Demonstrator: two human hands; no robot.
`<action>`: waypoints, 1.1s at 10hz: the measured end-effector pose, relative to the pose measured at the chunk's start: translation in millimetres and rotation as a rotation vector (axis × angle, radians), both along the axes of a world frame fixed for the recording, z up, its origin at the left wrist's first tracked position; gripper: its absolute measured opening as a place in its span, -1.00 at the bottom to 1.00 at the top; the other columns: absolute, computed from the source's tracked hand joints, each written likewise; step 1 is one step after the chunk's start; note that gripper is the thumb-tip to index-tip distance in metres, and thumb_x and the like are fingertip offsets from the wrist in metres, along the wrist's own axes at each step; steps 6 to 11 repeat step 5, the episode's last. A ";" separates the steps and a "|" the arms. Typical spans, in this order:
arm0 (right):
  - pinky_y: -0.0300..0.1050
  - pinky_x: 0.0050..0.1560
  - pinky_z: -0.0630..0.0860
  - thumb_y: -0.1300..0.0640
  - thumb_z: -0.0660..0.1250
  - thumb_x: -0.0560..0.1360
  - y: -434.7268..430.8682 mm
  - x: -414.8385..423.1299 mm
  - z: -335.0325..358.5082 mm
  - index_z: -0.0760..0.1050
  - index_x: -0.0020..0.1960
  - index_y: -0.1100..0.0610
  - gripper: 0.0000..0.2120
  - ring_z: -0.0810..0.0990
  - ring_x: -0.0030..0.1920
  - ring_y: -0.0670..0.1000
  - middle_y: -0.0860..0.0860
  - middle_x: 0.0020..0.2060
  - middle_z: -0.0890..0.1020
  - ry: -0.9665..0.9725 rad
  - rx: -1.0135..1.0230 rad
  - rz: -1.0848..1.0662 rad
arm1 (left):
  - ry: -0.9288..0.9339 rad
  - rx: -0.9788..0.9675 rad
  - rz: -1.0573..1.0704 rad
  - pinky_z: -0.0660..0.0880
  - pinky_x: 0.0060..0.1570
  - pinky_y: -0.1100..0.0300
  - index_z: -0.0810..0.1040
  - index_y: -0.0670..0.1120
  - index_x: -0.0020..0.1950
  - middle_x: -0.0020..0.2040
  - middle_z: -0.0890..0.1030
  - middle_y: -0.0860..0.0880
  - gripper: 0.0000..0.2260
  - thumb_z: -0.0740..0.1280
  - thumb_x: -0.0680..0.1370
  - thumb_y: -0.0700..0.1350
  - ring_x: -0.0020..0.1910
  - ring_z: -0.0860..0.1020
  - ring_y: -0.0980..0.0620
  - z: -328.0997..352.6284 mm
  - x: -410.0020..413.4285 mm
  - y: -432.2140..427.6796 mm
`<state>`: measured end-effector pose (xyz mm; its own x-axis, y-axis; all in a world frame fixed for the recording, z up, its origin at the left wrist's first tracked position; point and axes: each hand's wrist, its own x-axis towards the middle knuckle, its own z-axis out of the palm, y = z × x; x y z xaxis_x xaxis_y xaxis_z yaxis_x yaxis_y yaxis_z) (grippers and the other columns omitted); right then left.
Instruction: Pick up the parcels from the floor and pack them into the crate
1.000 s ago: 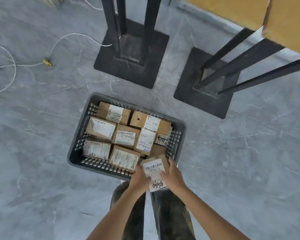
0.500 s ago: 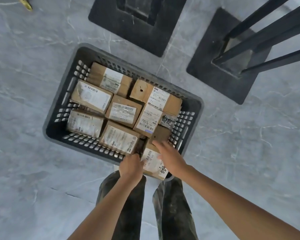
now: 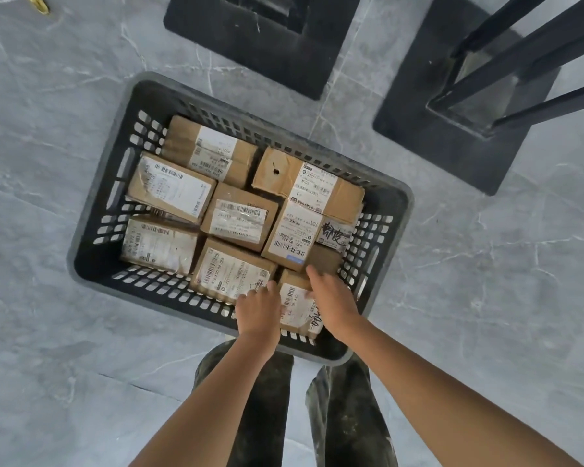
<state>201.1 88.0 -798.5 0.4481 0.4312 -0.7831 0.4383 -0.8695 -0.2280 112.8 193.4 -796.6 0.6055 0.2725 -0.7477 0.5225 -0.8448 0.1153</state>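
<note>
Head view: left hand (image 3: pixel 258 310), right hand (image 3: pixel 332 298) fingers (image 3: pixel 312 274) grasp boxy cardboard parcel (image 3: pixel 295 298) in slotted crate (image 3: pixel 386 210).

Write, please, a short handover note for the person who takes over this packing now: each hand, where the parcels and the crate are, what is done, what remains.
Left hand: grips the left edge of the labelled parcel.
Right hand: holds its right side, thumb on the label.
Labelled parcel: in the near right corner of the crate, not yet released.
Done: the packed parcels lie side by side and cover most of the crate's bottom.
Left: seat this parcel and let go. No parcel shows on the floor in this view, so look around for more.
</note>
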 end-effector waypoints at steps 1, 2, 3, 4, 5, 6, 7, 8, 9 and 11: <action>-0.04 -0.08 0.62 0.20 0.32 0.51 -5.2 1.6 -13.8 0.32 0.25 0.16 -0.66 0.64 0.00 0.08 0.12 0.02 0.61 -0.031 -0.088 0.043 | 0.015 0.004 -0.198 0.38 -0.09 0.18 0.41 -0.08 0.09 -0.26 0.57 0.06 -0.78 0.33 0.54 -0.02 -0.25 0.56 0.07 -10.2 3.7 -3.5; -0.01 -0.08 0.60 0.18 0.29 0.54 -2.0 9.3 -20.4 0.36 0.19 0.20 -0.74 0.62 0.02 0.14 0.14 0.01 0.61 -0.012 -0.092 0.132 | 0.012 0.011 -0.296 0.30 -0.17 0.20 0.42 -0.06 -0.03 -0.38 0.40 0.07 -0.86 0.35 0.53 -0.07 -0.36 0.42 0.09 -20.6 9.8 0.1; 0.00 -0.01 0.56 0.17 0.28 0.54 5.0 10.3 -20.4 0.37 0.20 0.23 -0.73 0.59 0.10 0.17 0.17 0.07 0.59 -0.014 -0.111 0.159 | 0.004 0.046 -0.385 0.30 -0.19 0.21 0.46 -0.05 -0.13 -0.39 0.35 0.06 -0.88 0.33 0.55 -0.04 -0.39 0.36 0.10 -24.8 18.4 5.1; -0.01 0.01 0.54 0.16 0.26 0.55 4.6 9.9 -14.3 0.33 0.25 0.22 -0.69 0.53 0.15 0.17 0.18 0.14 0.52 -0.023 -0.098 0.081 | 0.049 0.013 -0.442 0.29 -0.24 0.20 0.50 -0.06 -0.12 -0.41 0.34 0.03 -0.94 0.34 0.53 -0.11 -0.45 0.26 0.11 -14.4 29.3 2.2; -0.02 0.13 0.52 0.08 0.26 0.55 -7.9 -7.8 3.6 0.28 0.33 0.15 -0.61 0.45 0.23 0.11 0.12 0.24 0.42 -0.007 0.013 -0.019 | 0.083 -0.077 -0.424 0.34 -0.26 0.22 0.50 -0.09 -0.05 -0.40 0.34 0.01 -0.95 0.34 0.52 -0.18 -0.42 0.34 0.10 7.9 20.6 -1.3; -0.02 0.13 0.52 0.08 0.26 0.55 -7.9 -7.8 3.6 0.28 0.33 0.15 -0.61 0.45 0.23 0.11 0.12 0.24 0.42 -0.007 0.013 -0.019 | 0.083 -0.077 -0.424 0.34 -0.26 0.22 0.50 -0.09 -0.05 -0.40 0.34 0.01 -0.95 0.34 0.52 -0.18 -0.42 0.34 0.10 7.9 20.6 -1.3; -0.02 0.13 0.52 0.08 0.26 0.55 -7.9 -7.8 3.6 0.28 0.33 0.15 -0.61 0.45 0.23 0.11 0.12 0.24 0.42 -0.007 0.013 -0.019 | 0.083 -0.077 -0.424 0.34 -0.26 0.22 0.50 -0.09 -0.05 -0.40 0.34 0.01 -0.95 0.34 0.52 -0.18 -0.42 0.34 0.10 7.9 20.6 -1.3; -0.02 0.13 0.52 0.08 0.26 0.55 -7.9 -7.8 3.6 0.28 0.33 0.15 -0.61 0.45 0.23 0.11 0.12 0.24 0.42 -0.007 0.013 -0.019 | 0.083 -0.077 -0.424 0.34 -0.26 0.22 0.50 -0.09 -0.05 -0.40 0.34 0.01 -0.95 0.34 0.52 -0.18 -0.42 0.34 0.10 7.9 20.6 -1.3; -0.02 0.13 0.52 0.08 0.26 0.55 -7.9 -7.8 3.6 0.28 0.33 0.15 -0.61 0.45 0.23 0.11 0.12 0.24 0.42 -0.007 0.013 -0.019 | 0.083 -0.077 -0.424 0.34 -0.26 0.22 0.50 -0.09 -0.05 -0.40 0.34 0.01 -0.95 0.34 0.52 -0.18 -0.42 0.34 0.10 7.9 20.6 -1.3; -0.02 0.13 0.52 0.08 0.26 0.55 -7.9 -7.8 3.6 0.28 0.33 0.15 -0.61 0.45 0.23 0.11 0.12 0.24 0.42 -0.007 0.013 -0.019 | 0.083 -0.077 -0.424 0.34 -0.26 0.22 0.50 -0.09 -0.05 -0.40 0.34 0.01 -0.95 0.34 0.52 -0.18 -0.42 0.34 0.10 7.9 20.6 -1.3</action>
